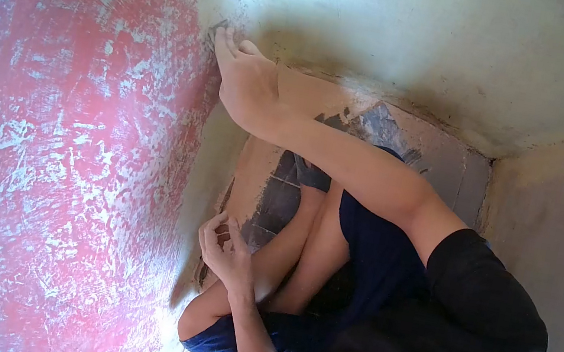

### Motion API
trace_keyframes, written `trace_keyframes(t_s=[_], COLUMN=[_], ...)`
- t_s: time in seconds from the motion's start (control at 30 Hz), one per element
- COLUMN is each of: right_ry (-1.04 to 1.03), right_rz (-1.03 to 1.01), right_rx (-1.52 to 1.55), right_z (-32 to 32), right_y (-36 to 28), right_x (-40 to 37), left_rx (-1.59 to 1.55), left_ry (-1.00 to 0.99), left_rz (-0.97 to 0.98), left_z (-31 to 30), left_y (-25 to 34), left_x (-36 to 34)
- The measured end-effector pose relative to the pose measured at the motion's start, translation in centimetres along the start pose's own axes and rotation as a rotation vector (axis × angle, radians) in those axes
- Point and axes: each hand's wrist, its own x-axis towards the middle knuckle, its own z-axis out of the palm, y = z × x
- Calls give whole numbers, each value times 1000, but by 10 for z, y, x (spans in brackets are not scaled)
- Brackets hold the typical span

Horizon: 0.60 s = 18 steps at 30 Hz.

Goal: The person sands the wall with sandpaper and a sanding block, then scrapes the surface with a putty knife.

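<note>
My right hand (248,87) reaches across to the corner where the patchy red-and-white wall (92,142) meets a pale wall. Its fingers press a small thin grey flat piece (219,28) against the surface; most of the piece is hidden under the fingertips, so its kind cannot be told. Lower down, my left hand (230,254) hovers by my bent knee, near the base of the red wall. Its fingers are loosely curled and apart from the thumb, with nothing visible between them.
A pale greenish wall (427,36) rises at the back and meets a beige side wall (555,209) at the right corner. Dark floor tiles (279,206) show near my feet, with dusty patches and a grey scrap (381,127) on the floor. My folded legs fill the middle.
</note>
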Motion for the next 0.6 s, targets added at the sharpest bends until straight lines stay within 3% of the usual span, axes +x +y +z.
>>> trace_keyframes(t_s=[0.03,0.1,0.2,0.23,0.3,0.37,0.43,0.57,0.6], right_ry=[-5,-2,-47,-43,14,24,-40,117,113], right_rz=[4,210,270,269,-29,-36,196,181,30], right_rx=[-1,-191,-194,-197,-118,-119,-270,-249,-213], right_z=[6,21,9,7,1,4,19,24,16], right_y=[10,33,26,20,-4,6,30,19,10], right_x=[11,40,50,39,3,17,54,32,11], left_rx=[4,17,0,-5,-10,16,43,8,5], left_ry=[3,-5,11,10,8,22,13,0,1], left_rz=[12,17,10,26,44,64,72,39,42], left_z=[0,-3,0,0,3,5,1,2,4], left_y=[3,4,0,-1,0,0,0,-2,-1], left_x=[2,-3,-2,-4,-1,1,-1,-4,-2])
